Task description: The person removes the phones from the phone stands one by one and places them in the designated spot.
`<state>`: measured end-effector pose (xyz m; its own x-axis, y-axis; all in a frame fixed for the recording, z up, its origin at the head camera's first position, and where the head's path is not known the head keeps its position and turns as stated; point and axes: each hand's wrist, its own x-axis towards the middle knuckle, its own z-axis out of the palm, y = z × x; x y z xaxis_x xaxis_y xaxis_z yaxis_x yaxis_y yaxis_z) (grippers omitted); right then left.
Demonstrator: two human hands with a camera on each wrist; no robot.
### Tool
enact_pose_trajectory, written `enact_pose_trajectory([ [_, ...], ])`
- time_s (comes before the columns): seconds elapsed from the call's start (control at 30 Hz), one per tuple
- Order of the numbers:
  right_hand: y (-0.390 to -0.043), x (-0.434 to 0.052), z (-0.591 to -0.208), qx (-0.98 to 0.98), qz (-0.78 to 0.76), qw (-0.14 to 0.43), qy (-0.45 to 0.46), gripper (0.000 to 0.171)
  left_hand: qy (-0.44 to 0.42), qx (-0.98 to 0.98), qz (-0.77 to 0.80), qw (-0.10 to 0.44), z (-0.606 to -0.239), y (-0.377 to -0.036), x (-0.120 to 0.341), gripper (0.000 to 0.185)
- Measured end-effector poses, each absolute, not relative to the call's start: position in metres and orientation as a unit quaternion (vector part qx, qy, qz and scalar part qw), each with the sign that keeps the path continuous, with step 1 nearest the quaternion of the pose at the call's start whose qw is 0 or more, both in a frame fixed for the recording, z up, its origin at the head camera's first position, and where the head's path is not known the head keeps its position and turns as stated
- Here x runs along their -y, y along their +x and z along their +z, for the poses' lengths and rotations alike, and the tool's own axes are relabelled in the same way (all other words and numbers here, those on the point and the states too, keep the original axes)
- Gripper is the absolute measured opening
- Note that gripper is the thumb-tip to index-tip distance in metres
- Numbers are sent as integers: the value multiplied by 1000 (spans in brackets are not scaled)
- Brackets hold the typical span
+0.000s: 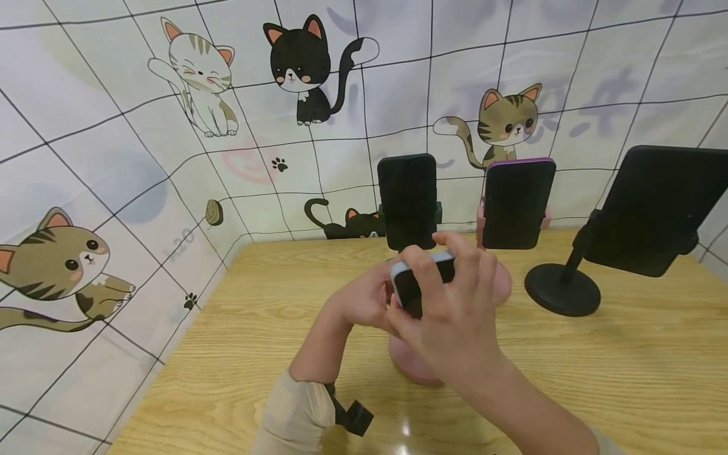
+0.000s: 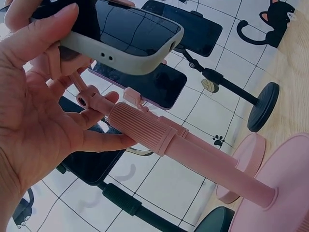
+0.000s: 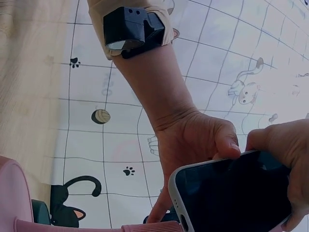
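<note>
Both hands hold a phone (image 1: 421,281) in a pale grey case, screen dark, over a pink phone stand (image 1: 412,370) on the wooden table (image 1: 256,328). My left hand (image 1: 364,303) has its thumb on the phone's (image 2: 125,34) left end. Its fingers (image 2: 96,123) curl under the stand's ribbed pink neck (image 2: 145,128), just below the clamp. The round pink base (image 2: 285,188) stands on the table. My right hand (image 1: 455,316) grips the phone (image 3: 231,193) from the right, fingers (image 3: 285,145) over its top edge. The stand's clamp is mostly hidden behind the hands.
Three more stands line the back of the table: a dark green one with a black phone (image 1: 407,199), a pink one with a purple-cased phone (image 1: 517,202), and a black one (image 1: 562,289) bearing a larger dark device (image 1: 654,208). A cat-print cloth forms the walls.
</note>
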<state>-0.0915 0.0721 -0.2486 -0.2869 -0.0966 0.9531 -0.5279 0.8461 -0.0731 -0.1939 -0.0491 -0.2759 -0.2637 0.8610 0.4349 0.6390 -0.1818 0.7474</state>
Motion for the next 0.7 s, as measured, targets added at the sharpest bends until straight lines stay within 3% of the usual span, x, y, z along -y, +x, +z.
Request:
enact_pose_trajectory([
  [0.23, -89, -77, -248, 783, 193, 551, 215, 58, 607, -611, 493, 124, -276, -195, 46, 68],
  [0.37, -87, -82, -247, 787, 207, 536, 227, 58, 613, -607, 493, 115, -277, -195, 45, 60],
  [0.6, -84, -89, -246, 794, 259, 497, 234, 46, 609, -598, 508, 118, -281, -197, 45, 55],
  [0.7, -84, -90, -246, 795, 268, 488, 240, 41, 606, -599, 513, 104, -284, -198, 44, 61],
])
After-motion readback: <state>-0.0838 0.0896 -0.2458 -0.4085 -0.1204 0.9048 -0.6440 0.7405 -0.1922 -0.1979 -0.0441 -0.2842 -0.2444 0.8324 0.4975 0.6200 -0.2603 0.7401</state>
